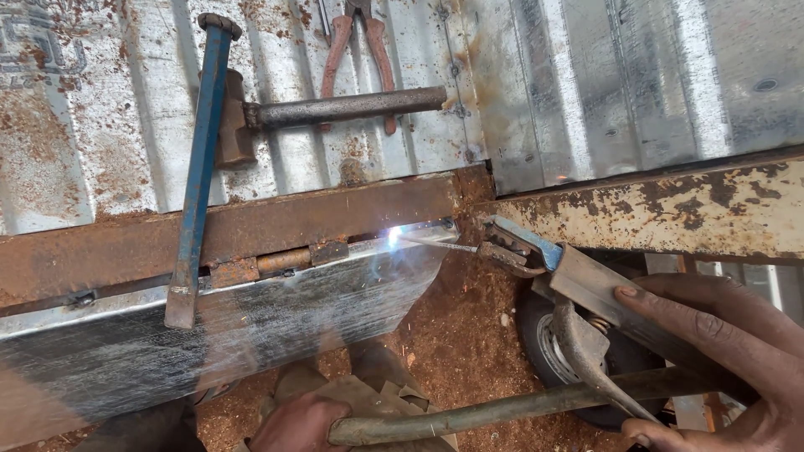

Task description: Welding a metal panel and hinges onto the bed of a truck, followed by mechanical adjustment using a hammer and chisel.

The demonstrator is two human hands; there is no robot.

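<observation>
My right hand [720, 360] grips a welding electrode holder [578, 285] at the lower right. Its thin rod [440, 244] reaches left to a bright arc spark [394, 234] at the seam between a rusty steel bar [276, 222] and a grey metal sheet [209, 335]. A rusty hinge [276, 264] sits on that seam, left of the spark. At the bottom centre, my left hand [301, 423] is closed around the thick welding cable [502, 410] that runs right toward the holder.
A blue chisel bar [197, 167] leans across the rusty bar. A hammer [335, 109] and red-handled pliers [360, 50] lie on corrugated sheet [100, 109]. A rusty beam [653, 209] runs at right, a small wheel [544, 343] below it. Red dirt ground [469, 326] lies beneath.
</observation>
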